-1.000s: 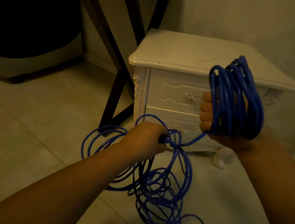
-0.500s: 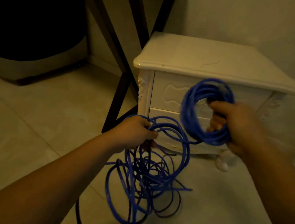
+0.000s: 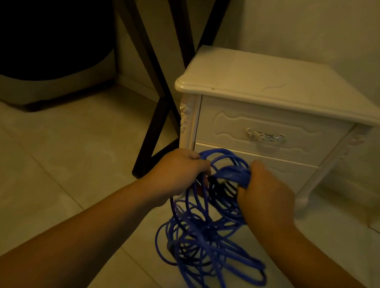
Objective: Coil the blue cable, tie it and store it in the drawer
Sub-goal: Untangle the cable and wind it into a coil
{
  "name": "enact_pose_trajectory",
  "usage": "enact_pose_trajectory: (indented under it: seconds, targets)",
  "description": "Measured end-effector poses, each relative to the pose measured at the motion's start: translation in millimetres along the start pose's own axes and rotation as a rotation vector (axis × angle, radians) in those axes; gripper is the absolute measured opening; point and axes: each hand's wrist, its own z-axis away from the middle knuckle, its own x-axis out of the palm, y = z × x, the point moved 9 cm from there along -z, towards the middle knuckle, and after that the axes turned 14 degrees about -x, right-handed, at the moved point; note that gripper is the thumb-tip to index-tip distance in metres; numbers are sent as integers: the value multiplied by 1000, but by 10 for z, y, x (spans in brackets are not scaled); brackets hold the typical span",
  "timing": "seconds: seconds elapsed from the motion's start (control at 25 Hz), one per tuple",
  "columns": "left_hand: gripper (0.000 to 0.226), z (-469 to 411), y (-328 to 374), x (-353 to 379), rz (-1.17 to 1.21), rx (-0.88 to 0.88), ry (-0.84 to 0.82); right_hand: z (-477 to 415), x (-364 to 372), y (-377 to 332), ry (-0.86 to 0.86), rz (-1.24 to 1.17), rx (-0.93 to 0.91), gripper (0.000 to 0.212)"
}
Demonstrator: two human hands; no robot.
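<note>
- Both hands curled on blue cable (image 3: 206, 246): left hand (image 3: 176, 172) grips loose loops, right hand (image 3: 266, 196) grips bunched coil.
- Held before shut lower drawer (image 3: 287, 172) of nightstand (image 3: 278, 83); slack tangle lies on floor (image 3: 59, 162).

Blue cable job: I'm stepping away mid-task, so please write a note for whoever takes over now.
Left hand grips a few strands of the blue cable; right hand grips the coiled bundle.
Much cable lies tangled on the floor before the nightstand; its top drawer is shut.
Done: some loops coiled.
Left: finish coiling, tie, store in the drawer.
</note>
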Motion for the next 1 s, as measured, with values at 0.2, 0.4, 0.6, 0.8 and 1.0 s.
enact_pose_trajectory:
  seconds: [0.2,0.4,0.6,0.8,1.0]
  targets:
    - [17,419,-19,655,-164,238,-119,224,531,106,-182,-339,141,8]
    - [25,536,-146,641,-305,151,-295,-57,293,360,47,-404,243,22]
    - [17,516,237,-170,-183,369,308,-46,-167,284,271,-467,106,25]
    - [56,189,-110,197,55,-52,-340,1,-203,274,384,-901,133,15]
    - [28,3,-188,33,335,-130,-246,-5,-273,335,532,-1259,200,19]
